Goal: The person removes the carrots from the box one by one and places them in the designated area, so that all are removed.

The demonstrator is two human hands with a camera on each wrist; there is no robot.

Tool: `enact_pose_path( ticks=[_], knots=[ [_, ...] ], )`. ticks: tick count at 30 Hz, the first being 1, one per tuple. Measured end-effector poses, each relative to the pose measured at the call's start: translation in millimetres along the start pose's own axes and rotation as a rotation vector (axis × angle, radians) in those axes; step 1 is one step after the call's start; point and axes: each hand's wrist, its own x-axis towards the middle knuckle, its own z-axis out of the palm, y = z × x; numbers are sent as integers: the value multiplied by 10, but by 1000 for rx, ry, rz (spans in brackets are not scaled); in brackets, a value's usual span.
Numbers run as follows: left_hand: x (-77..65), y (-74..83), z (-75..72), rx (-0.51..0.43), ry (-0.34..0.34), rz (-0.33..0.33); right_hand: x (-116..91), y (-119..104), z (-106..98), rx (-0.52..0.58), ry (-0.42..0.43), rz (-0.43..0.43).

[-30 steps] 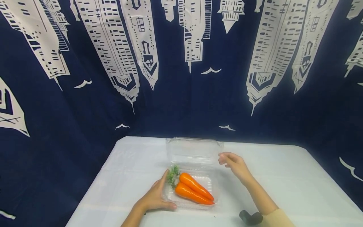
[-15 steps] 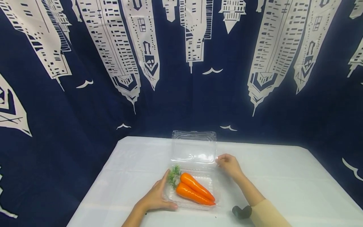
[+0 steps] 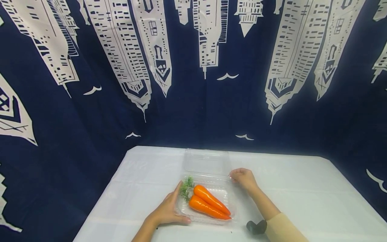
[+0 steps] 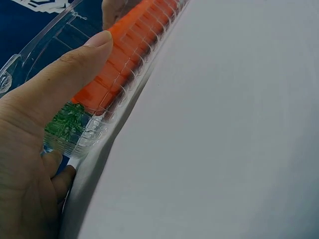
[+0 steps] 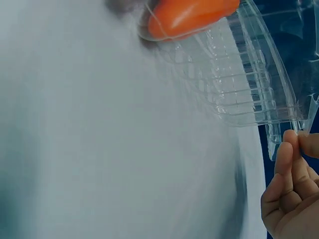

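An open clear plastic clamshell container (image 3: 208, 220) sits on the white table, its lid (image 3: 207, 161) tipped back at the far side. Two orange carrots (image 3: 208, 203) with green leafy tops (image 3: 186, 188) lie in its base. My left hand (image 3: 167, 210) holds the base's near left corner. In the left wrist view, the thumb (image 4: 75, 64) presses along the front wall, with other fingers partly hidden around the left side. At the right end of the hinge, my right hand (image 3: 245, 178) pinches the plastic edge between thumb and fingertips, as the right wrist view (image 5: 294, 184) shows.
The white table (image 3: 287, 191) stretches to both sides of the container. Behind it hangs a dark blue cloth (image 3: 193, 111) with white building prints. A dark grey device (image 3: 256, 227) is by the right sleeve (image 3: 284, 228).
My right hand has moved left onto the container's edge and pinches it. The lid rose into a more upright pose, then dropped back lower. My left hand keeps its place.
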Motion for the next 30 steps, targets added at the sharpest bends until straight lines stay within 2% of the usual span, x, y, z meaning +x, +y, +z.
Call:
enact_pose_path(
  ticks=[8,19,24,27,30],
  knots=[
    [1,1,5,5,-3,1,-16,34,16,-12,10,42],
    [13,-2,17,1,-9,-13,-29,50,-11,-11,18,27],
    [10,7,23,-3,-8,-13,-164,-21,-24,-54,108,-14],
    [4,16,17,1,-10,-17,-290,-116,4,-31,159,-50],
    [0,19,7,9,-6,-13,-427,-219,56,13,169,-91]
  ],
)
